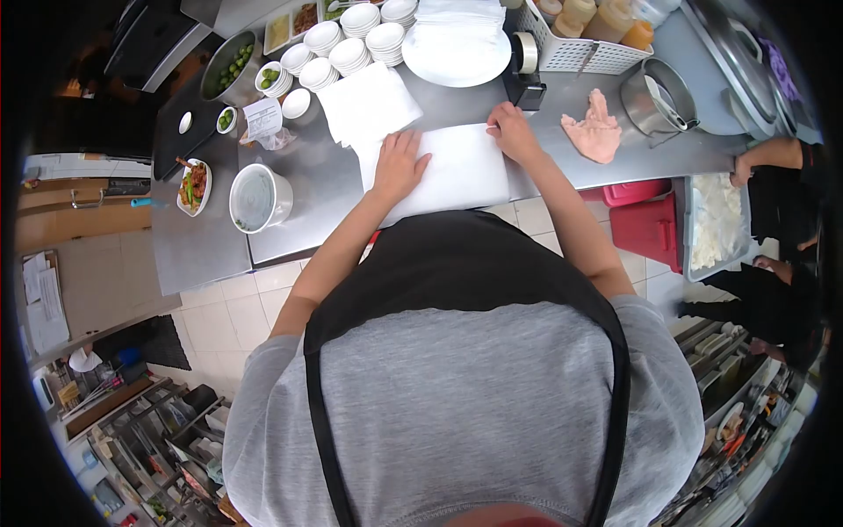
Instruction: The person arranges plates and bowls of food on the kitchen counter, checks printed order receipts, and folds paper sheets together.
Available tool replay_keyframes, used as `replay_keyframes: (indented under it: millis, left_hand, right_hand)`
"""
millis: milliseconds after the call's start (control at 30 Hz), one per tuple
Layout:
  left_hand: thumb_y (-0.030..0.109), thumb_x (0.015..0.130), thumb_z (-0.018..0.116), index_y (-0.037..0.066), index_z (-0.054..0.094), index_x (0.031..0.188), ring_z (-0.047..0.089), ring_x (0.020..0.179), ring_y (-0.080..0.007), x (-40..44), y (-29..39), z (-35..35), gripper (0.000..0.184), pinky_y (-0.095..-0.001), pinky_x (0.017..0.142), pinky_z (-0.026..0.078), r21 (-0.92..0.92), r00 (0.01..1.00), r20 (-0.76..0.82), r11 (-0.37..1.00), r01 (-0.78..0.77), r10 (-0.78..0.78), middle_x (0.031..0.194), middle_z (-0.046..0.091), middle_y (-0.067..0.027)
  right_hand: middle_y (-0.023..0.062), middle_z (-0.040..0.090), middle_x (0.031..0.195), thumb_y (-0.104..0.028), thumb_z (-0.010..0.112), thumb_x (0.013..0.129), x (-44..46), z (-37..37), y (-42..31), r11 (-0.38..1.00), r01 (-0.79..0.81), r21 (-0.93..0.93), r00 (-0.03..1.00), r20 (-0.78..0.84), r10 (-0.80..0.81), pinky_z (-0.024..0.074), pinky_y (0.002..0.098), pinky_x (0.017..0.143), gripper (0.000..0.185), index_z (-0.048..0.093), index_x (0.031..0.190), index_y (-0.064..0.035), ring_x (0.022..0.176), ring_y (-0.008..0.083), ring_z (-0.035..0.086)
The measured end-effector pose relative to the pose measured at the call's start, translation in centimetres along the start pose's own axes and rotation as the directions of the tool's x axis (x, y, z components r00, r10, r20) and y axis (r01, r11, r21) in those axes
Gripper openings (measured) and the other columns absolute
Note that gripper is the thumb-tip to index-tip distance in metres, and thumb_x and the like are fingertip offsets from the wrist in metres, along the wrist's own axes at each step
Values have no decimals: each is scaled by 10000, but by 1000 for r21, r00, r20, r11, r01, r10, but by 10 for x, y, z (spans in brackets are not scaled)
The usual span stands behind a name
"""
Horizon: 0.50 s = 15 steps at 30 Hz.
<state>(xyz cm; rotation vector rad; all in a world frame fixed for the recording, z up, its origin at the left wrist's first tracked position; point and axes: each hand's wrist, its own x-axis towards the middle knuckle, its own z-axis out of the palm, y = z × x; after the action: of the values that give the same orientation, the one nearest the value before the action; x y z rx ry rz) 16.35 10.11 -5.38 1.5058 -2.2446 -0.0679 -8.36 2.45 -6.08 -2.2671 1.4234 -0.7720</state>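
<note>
White paper sheets [461, 176] lie flat at the steel counter's front edge, right before my apron. My left hand [401, 167] rests on their left part, its fingers stretched out and pressing down. At the far right corner, my right hand [514, 133] has its fingers bent together and pinches the edge of the paper. Another pile of white sheets [369, 104] lies just beyond my left hand, slightly overlapped with the first. A black tape dispenser [528, 93] stands just past my right hand.
Stacked white cups [349, 56] and a white plate [457, 68] holding sheets stand at the back. To the left are a white tub [261, 198] and a food dish [194, 187]. At right lie a pink cloth or glove [594, 130], a metal pot [657, 98] and a co-worker's arm [768, 158].
</note>
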Motion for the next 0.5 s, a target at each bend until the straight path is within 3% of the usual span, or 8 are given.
replay_keyframes:
  millis: [267,500]
  left_hand:
    - [215,790,588,-20,463,1167,436,1028,-301,0,1,-1,462,-399,893,357,-7,999,-35,1000,-13,12,1149,489,-146]
    - [212,786,594,-27,472,1150,439,1021,-300,-2,-2,0,452,-393,887,362,10,999,-49,1000,-8,9,1146,490,-148]
  right_hand:
    - [102,525,904,-22,595,705,6,3,8,999,36,-11,998,47,-35,423,378,787,67,575,762,-52,873,312,504]
    - [101,524,905,-42,593,712,12,2,1,997,-63,-48,995,69,66,446,386,768,91,582,791,-87,902,307,521]
